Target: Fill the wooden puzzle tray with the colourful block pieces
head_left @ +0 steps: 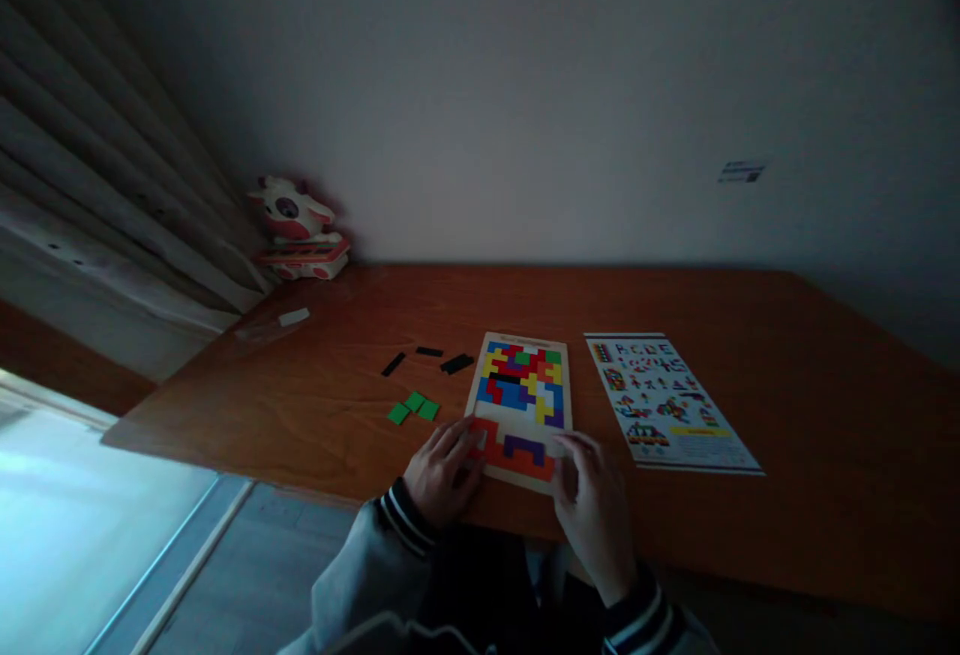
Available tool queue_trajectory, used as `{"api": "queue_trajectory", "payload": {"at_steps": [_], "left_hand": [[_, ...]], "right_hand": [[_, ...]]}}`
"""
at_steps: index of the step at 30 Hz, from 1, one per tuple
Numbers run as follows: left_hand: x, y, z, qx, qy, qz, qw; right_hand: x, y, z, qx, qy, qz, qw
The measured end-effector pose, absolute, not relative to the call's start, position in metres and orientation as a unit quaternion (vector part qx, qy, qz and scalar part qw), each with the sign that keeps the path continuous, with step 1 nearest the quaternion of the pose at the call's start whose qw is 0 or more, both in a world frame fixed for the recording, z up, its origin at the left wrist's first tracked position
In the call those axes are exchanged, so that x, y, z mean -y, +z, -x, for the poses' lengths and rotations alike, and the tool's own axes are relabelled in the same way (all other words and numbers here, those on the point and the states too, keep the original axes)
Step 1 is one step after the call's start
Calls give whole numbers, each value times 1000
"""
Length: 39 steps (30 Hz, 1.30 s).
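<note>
A wooden block-puzzle board (517,421) lies near the table's front edge. Colourful pieces fill its upper part, with a pale bare strip below them. Orange pieces and a purple piece (523,450) lie in the lower part. My left hand (442,470) grips the board's lower left side, its curled fingertips over the orange pieces and the thumb by the corner. At the lower right side, my right hand (592,495) has its bent index finger and thumb against the edge. Its other fingers are partly hidden. Loose green squares (414,402) and black bars (457,364) lie left of the board.
A printed pattern sheet (667,400) lies right of the board. The cow-shaped toy (300,230) stands at the back left corner. A small white object (293,317) lies near the left edge, below the curtain (112,155). The wall (525,115) borders the table's back.
</note>
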<state>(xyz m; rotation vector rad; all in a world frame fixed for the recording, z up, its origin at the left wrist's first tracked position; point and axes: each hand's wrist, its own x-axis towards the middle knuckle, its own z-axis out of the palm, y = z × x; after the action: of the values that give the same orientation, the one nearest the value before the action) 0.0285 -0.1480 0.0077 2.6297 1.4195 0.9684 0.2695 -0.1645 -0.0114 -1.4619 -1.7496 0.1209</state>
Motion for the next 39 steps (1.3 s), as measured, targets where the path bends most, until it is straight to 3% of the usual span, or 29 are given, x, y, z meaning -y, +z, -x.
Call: {"api": "queue_trajectory", "payload": {"at_steps": [20,31,39], "left_hand": [[143,11,-30,-402,310,-861,34],[146,19,-26,-425,336,-839,53],[98,45,18,-511,228,-828,-7]], "right_hand": [[172,-20,-276,734,56,595,323],[170,-14,-270,692,56,612,378],[169,-12,-268,681,52,600,417]]}}
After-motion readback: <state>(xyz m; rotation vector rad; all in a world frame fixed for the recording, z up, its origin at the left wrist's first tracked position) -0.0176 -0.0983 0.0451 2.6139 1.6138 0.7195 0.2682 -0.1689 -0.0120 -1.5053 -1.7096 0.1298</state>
